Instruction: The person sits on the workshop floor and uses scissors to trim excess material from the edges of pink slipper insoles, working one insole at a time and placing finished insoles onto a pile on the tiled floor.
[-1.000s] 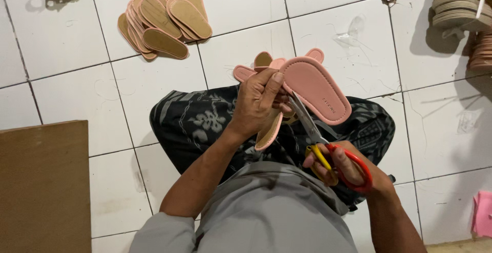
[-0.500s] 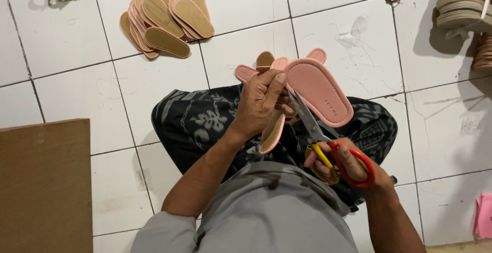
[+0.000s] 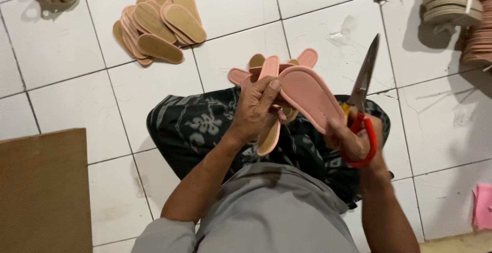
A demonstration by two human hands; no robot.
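The left hand [image 3: 256,110] grips a pink sole [image 3: 311,96]; the right hand [image 3: 351,137] holds red-handled scissors [image 3: 363,86]. The blades have lifted off the sole's edge and now point upward, so that cut looks finished.

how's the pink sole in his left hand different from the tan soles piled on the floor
The pink sole is held up off the floor by the left hand; the tan soles lie on the white tiles. The pink sole is pink all over; the tan soles are brownish with paler edges. The pink sole is a single piece in hand; the tan soles overlap in a loose heap. Both share the same elongated insole shape.
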